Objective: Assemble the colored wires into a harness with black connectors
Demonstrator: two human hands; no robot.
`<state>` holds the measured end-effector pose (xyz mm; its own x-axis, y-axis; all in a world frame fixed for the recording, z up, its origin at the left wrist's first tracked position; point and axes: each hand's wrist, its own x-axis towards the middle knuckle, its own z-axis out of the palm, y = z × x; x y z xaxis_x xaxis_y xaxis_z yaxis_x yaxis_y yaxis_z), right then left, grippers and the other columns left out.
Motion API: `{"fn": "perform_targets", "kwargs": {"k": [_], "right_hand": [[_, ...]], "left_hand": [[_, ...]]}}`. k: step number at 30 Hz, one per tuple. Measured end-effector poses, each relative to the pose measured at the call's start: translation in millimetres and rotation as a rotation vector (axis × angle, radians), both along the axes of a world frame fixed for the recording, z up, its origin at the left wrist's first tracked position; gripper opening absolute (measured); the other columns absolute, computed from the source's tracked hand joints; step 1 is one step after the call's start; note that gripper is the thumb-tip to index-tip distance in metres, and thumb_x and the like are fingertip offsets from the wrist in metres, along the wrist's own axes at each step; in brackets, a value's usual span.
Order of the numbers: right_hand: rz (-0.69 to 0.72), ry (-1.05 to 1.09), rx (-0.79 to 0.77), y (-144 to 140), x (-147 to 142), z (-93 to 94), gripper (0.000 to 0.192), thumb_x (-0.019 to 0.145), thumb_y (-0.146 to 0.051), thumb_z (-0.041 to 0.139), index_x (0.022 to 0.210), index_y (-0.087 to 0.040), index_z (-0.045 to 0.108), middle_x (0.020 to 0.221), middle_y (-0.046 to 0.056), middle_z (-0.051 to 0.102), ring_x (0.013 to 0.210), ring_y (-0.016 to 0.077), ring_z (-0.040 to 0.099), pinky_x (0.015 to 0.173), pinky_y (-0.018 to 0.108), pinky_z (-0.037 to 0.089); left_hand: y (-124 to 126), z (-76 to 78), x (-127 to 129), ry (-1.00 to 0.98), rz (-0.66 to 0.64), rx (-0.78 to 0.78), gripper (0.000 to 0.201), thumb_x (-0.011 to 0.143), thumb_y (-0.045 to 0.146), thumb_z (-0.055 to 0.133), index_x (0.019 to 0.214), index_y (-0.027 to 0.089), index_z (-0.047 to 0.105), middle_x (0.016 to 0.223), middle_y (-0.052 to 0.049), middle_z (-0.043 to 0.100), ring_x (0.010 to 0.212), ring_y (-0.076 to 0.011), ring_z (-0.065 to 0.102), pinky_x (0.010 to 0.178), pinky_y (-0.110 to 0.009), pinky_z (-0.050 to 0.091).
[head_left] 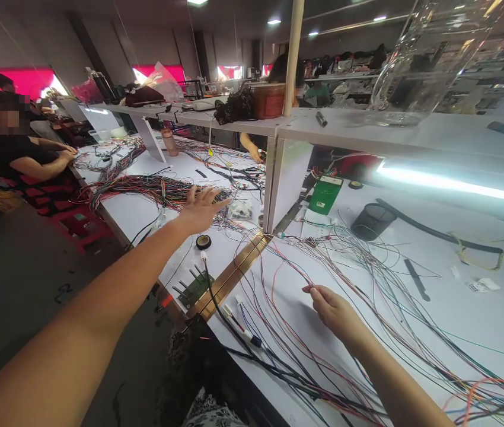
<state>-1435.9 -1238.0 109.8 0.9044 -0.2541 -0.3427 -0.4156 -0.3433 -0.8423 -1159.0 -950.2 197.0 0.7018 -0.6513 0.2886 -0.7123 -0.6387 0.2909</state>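
My left hand [199,210] stretches forward with its fingers spread, just above the near end of a thick bundle of wires [145,191]. It holds nothing. My right hand [329,308] is closed in a pinch on a few thin wires [294,274] above the white tabletop. These run up and left toward small connectors [281,235] near the table joint. Beside my left hand lies a clear bag of small white parts [240,209]. A roll of black tape [203,242] sits below that hand.
A green board with metal pins [193,286] stands by the brass-coloured strip [234,273]. Loose wires [367,284] cover the right table, with a black mesh cup [373,221] behind them. A shelf [345,127] overhangs the back. One co-worker [34,160] sits at left; another's hand [255,153] shows behind.
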Motion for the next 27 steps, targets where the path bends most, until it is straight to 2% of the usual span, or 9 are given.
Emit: {"fn": "perform_targets", "kwargs": {"k": [3, 6, 8, 10, 12, 15, 19, 22, 27], "right_hand": [[0.002, -0.037, 0.083, 5, 4, 3.5, 0.055, 0.089, -0.063, 0.035, 0.112, -0.018, 0.056, 0.059, -0.006, 0.033, 0.051, 0.0124, 0.034, 0.049, 0.025, 0.028], [0.051, -0.097, 0.093, 10, 7, 4.2, 0.055, 0.091, -0.063, 0.033, 0.11, -0.016, 0.056, 0.061, -0.006, 0.036, 0.054, 0.0114, 0.034, 0.051, 0.025, 0.031], [0.124, -0.103, 0.069, 11, 6, 4.3, 0.056, 0.092, -0.062, 0.032, 0.113, -0.016, 0.056, 0.062, -0.005, 0.039, 0.054, 0.0115, 0.036, 0.051, 0.025, 0.033], [0.191, -0.074, 0.008, 8, 0, 6.7, 0.055, 0.092, -0.06, 0.034, 0.121, -0.017, 0.054, 0.064, -0.004, 0.044, 0.055, 0.012, 0.04, 0.05, 0.025, 0.035], [0.227, -0.031, -0.053, -2, -12, 12.2, 0.055, 0.092, -0.057, 0.037, 0.132, -0.02, 0.047, 0.069, -0.003, 0.05, 0.055, 0.0124, 0.044, 0.052, 0.026, 0.039], [0.214, 0.065, -0.138, -27, -38, 21.8, 0.059, 0.088, -0.055, 0.046, 0.138, -0.024, 0.039, 0.079, -0.002, 0.058, 0.059, 0.0136, 0.051, 0.058, 0.028, 0.044], [0.103, 0.147, -0.226, -58, -73, 22.8, 0.046, 0.084, -0.058, 0.048, 0.111, -0.022, 0.061, 0.073, 0.0, 0.06, 0.064, 0.0171, 0.055, 0.06, 0.029, 0.045], [-0.027, 0.097, -0.236, -62, -83, 14.4, 0.04, 0.083, -0.059, 0.047, 0.094, -0.023, 0.062, 0.068, -0.001, 0.058, 0.059, 0.0164, 0.052, 0.057, 0.029, 0.042], [-0.089, 0.005, -0.129, -52, -79, 0.4, 0.037, 0.082, -0.057, 0.055, 0.092, -0.022, 0.055, 0.06, -0.004, 0.053, 0.053, 0.0136, 0.046, 0.051, 0.026, 0.035]], "left_hand": [[-33, -19.6, -55, 0.501, -0.081, -0.335, 0.04, 0.074, 0.016, 0.06, 0.112, 0.025, 0.066, 0.132, -0.01, 0.052, 0.135, -0.0324, 0.027, 0.109, -0.047, 0.018], [-76, -53.5, -127, 0.746, -0.162, -0.348, 0.018, 0.069, 0.033, 0.072, 0.084, 0.023, 0.072, 0.087, -0.008, 0.066, 0.096, -0.0293, 0.058, 0.082, -0.036, 0.043], [-103, -77.4, -166, 0.932, -0.196, -0.382, 0.022, 0.071, 0.042, 0.072, 0.082, 0.023, 0.071, 0.072, -0.004, 0.064, 0.069, -0.0205, 0.058, 0.063, -0.029, 0.042], [-127, -96.3, -187, 1.525, -0.075, -0.737, 0.03, 0.068, 0.043, 0.076, 0.083, 0.018, 0.071, 0.072, -0.004, 0.062, 0.063, -0.0158, 0.054, 0.055, -0.026, 0.036], [-143, -107.7, -191, 1.706, -0.005, -0.923, 0.035, 0.069, 0.045, 0.075, 0.088, 0.016, 0.069, 0.084, -0.005, 0.062, 0.066, -0.013, 0.053, 0.055, -0.023, 0.034], [-154, -113.9, -178, 1.73, 0.069, -1.105, 0.034, 0.074, 0.046, 0.071, 0.094, 0.019, 0.065, 0.094, -0.004, 0.06, 0.072, -0.0102, 0.053, 0.06, -0.022, 0.037], [-161, -115.2, -172, 1.771, 0.139, -1.246, 0.033, 0.077, 0.046, 0.069, 0.098, 0.021, 0.061, 0.091, -0.002, 0.058, 0.072, -0.0089, 0.054, 0.064, -0.021, 0.039], [-173, -114.0, -195, 1.891, 0.077, -1.168, 0.037, 0.072, 0.048, 0.073, 0.092, 0.02, 0.061, 0.09, -0.003, 0.06, 0.078, -0.0127, 0.058, 0.069, -0.025, 0.042], [-205, -113.8, -245, 2.031, -0.077, -0.914, 0.039, 0.058, 0.035, 0.086, 0.082, 0.012, 0.066, 0.089, -0.009, 0.065, 0.081, -0.0173, 0.06, 0.071, -0.029, 0.04]]}}
